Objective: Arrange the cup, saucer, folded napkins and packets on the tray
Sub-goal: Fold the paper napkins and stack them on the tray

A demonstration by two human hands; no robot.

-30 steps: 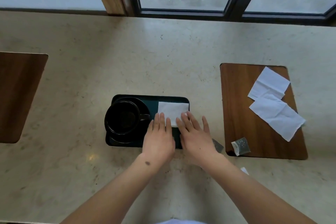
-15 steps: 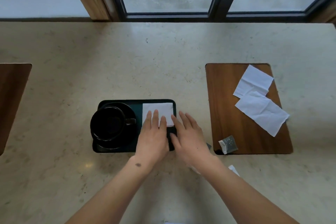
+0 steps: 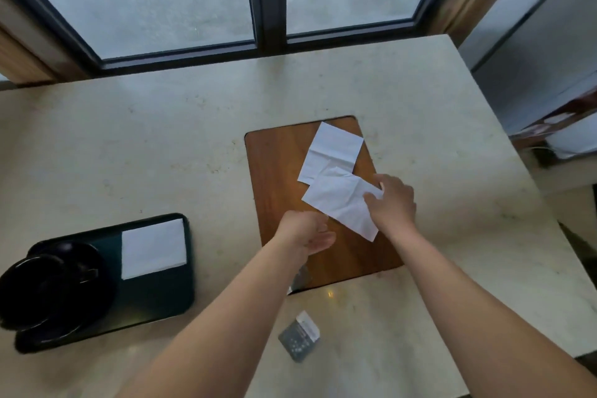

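Your right hand (image 3: 392,205) has its grip pinched on the right end of the nearer unfolded napkin (image 3: 342,203), thumb over the top edge and fingers on the sheet. Your left hand (image 3: 305,233) hovers half-curled at that napkin's left corner; whether it holds anything, you cannot tell. This napkin overlaps a second napkin (image 3: 332,149) farther back, both on the wooden board (image 3: 277,171). A grey packet (image 3: 298,336) lies on the pale surface (image 3: 161,139) near you. At left, the dark tray (image 3: 155,297) holds a folded napkin (image 3: 153,247) beside the black cup (image 3: 42,284) on its saucer (image 3: 80,255).
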